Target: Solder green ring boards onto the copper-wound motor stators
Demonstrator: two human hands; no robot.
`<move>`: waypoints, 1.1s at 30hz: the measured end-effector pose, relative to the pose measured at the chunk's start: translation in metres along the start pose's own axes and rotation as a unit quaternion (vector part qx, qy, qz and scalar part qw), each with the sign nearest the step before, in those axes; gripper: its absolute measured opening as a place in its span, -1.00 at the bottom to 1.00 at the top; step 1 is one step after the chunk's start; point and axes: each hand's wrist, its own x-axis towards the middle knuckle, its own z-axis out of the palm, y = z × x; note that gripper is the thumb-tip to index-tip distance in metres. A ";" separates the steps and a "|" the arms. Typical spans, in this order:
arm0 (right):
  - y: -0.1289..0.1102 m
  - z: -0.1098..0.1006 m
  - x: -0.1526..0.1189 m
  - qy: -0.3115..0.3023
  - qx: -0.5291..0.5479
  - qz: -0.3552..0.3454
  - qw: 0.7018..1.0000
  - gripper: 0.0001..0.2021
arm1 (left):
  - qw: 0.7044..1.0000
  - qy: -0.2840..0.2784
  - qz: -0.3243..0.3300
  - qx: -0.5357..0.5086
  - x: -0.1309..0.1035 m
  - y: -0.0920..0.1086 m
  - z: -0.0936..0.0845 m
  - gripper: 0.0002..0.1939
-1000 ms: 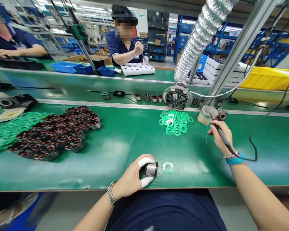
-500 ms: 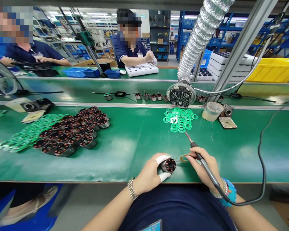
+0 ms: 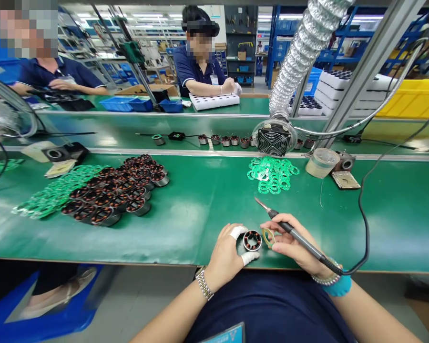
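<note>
My left hand (image 3: 229, 250) clasped a coil (image 3: 248, 243); my right hand (image 3: 291, 243), gripping a soldering iron (image 3: 305, 242), pinched a tilted ring (image 3: 265, 238) just right of it.

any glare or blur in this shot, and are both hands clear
Head view: pale patches of glare on the green table, including near the picture's left edge; the left hand and right hand fairly clear; the shoe at lower left soft and smeared; blocky squares over the co-workers' faces.
</note>
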 end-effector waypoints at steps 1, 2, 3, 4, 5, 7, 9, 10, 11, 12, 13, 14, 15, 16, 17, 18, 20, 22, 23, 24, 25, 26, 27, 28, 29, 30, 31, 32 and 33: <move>0.001 0.001 0.002 0.001 0.004 -0.007 1.000 -0.59 | 1.000 0.001 0.003 -0.003 0.000 0.000 0.000 -0.52; 0.001 0.001 0.004 0.007 0.008 -0.018 1.000 -0.61 | 1.000 0.001 0.007 -0.007 0.000 0.000 0.000 -0.53; 0.002 0.003 0.006 0.016 0.015 -0.028 0.999 -0.63 | 1.000 0.001 0.011 -0.012 -0.001 0.000 -0.001 -0.53; 0.003 0.004 0.009 0.027 0.026 -0.035 0.999 -0.64 | 1.000 0.002 0.013 -0.016 -0.001 0.000 -0.001 -0.54; 0.005 0.005 0.012 0.041 0.038 -0.039 0.998 -0.65 | 1.000 0.003 0.013 -0.020 -0.001 0.000 -0.002 -0.54; 0.007 0.008 0.017 0.072 0.050 -0.037 0.995 -0.67 | 1.000 0.005 0.010 -0.023 -0.002 0.001 -0.003 -0.54; 0.008 0.009 0.020 0.103 0.016 -0.035 0.994 -0.67 | 1.000 0.005 0.011 -0.022 -0.002 0.001 -0.003 -0.54; 0.007 0.010 0.021 0.113 -0.032 -0.040 0.992 -0.67 | 1.000 0.004 0.014 -0.022 -0.001 0.001 -0.004 -0.55; 0.007 0.010 0.021 0.111 -0.101 -0.050 0.987 -0.68 | 1.000 0.005 0.018 -0.024 -0.001 0.001 -0.004 -0.55; 0.006 0.011 0.022 0.097 -0.181 -0.064 0.977 -0.68 | 0.999 0.005 0.022 -0.026 -0.001 0.001 -0.004 -0.56; 0.004 0.011 0.022 0.069 -0.261 -0.081 0.960 -0.67 | 0.999 0.005 0.025 -0.030 -0.001 0.001 -0.004 -0.56; 0.002 0.011 0.023 0.031 -0.328 -0.100 0.939 -0.66 | 0.999 0.006 0.025 -0.034 -0.001 0.000 -0.003 -0.57; 0.000 0.011 0.024 -0.008 -0.375 -0.118 0.919 -0.65 | 0.999 0.007 0.021 -0.040 -0.002 0.000 -0.003 -0.57; -0.002 0.011 0.025 -0.042 -0.402 -0.134 0.905 -0.64 | 0.999 0.008 0.013 -0.045 -0.002 0.000 -0.003 -0.56; -0.004 0.010 0.027 -0.072 -0.412 -0.146 0.896 -0.62 | 0.999 0.009 0.003 -0.051 -0.003 0.000 -0.002 -0.55; -0.005 0.010 0.029 -0.096 -0.416 -0.152 0.891 -0.62 | 0.998 0.011 -0.008 -0.056 -0.004 0.000 -0.002 -0.53; -0.007 0.009 0.032 -0.134 -0.417 -0.150 0.886 -0.63 | 0.998 0.014 -0.026 -0.064 -0.005 0.000 -0.001 -0.52; -0.006 0.009 0.034 -0.159 -0.414 -0.146 0.884 -0.64 | 0.997 0.008 -0.034 -0.068 -0.006 0.000 0.000 -0.55; -0.005 0.009 0.035 -0.165 -0.412 -0.146 0.884 -0.65 | 0.997 0.004 -0.034 -0.069 -0.006 -0.001 0.000 -0.57; -0.004 0.009 0.035 -0.169 -0.408 -0.148 0.885 -0.65 | 0.997 0.002 -0.034 -0.068 -0.006 -0.001 0.000 -0.59; -0.003 0.009 0.035 -0.170 -0.405 -0.148 0.886 -0.65 | 0.997 0.001 -0.032 -0.066 -0.006 -0.001 0.000 -0.60; -0.002 0.008 0.035 -0.171 -0.402 -0.146 0.888 -0.65 | 0.998 0.003 -0.031 -0.062 -0.005 -0.001 0.000 -0.61; 0.000 0.007 0.035 -0.171 -0.399 -0.144 0.889 -0.65 | 0.998 0.007 -0.029 -0.057 -0.005 -0.001 0.000 -0.62; 0.001 0.006 0.036 -0.171 -0.396 -0.140 0.891 -0.65 | 0.998 0.011 -0.026 -0.054 -0.005 -0.001 0.000 -0.63; 0.002 0.004 0.036 -0.171 -0.391 -0.138 0.894 -0.64 | 0.998 0.015 -0.020 -0.051 -0.005 -0.001 0.000 -0.64; 0.003 0.003 0.036 -0.172 -0.386 -0.138 0.896 -0.63 | 0.999 0.020 -0.008 -0.047 -0.005 -0.002 0.000 -0.65; 0.004 0.001 0.037 -0.173 -0.381 -0.141 0.897 -0.63 | 0.999 0.028 0.012 -0.045 -0.005 -0.002 -0.001 -0.65; 0.005 0.000 0.037 -0.173 -0.376 -0.145 0.899 -0.63 | 0.998 0.036 0.039 -0.043 -0.005 -0.003 -0.001 -0.64; 0.006 -0.002 0.037 -0.173 -0.372 -0.150 0.900 -0.63 | 0.996 0.045 0.072 -0.040 -0.004 -0.004 -0.002 -0.63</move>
